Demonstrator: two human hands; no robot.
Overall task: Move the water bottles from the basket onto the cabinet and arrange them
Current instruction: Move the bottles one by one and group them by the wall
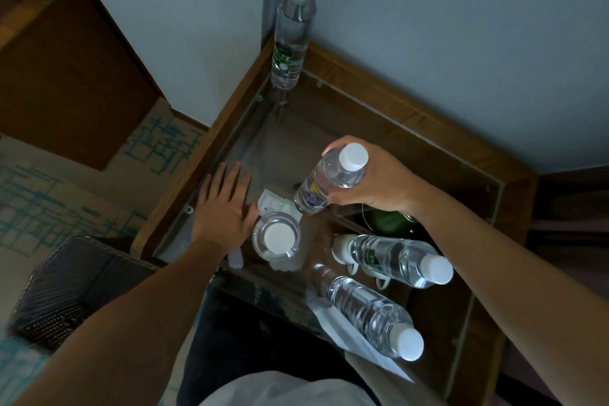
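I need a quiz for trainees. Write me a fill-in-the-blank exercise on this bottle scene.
1. The right hand grips a water bottle that has a ___ cap.
2. The left hand lies flat on the cabinet and holds ___.
3. A lone bottle stands upright in the cabinet's far ___, where two walls meet.
4. The dark woven ___ sits left of the cabinet.
Missing words: white; nothing; corner; basket.

One bottle [290,39] stands at the cabinet's [405,105] far corner, three bottles [392,260] nearer, the basket [66,290] left.
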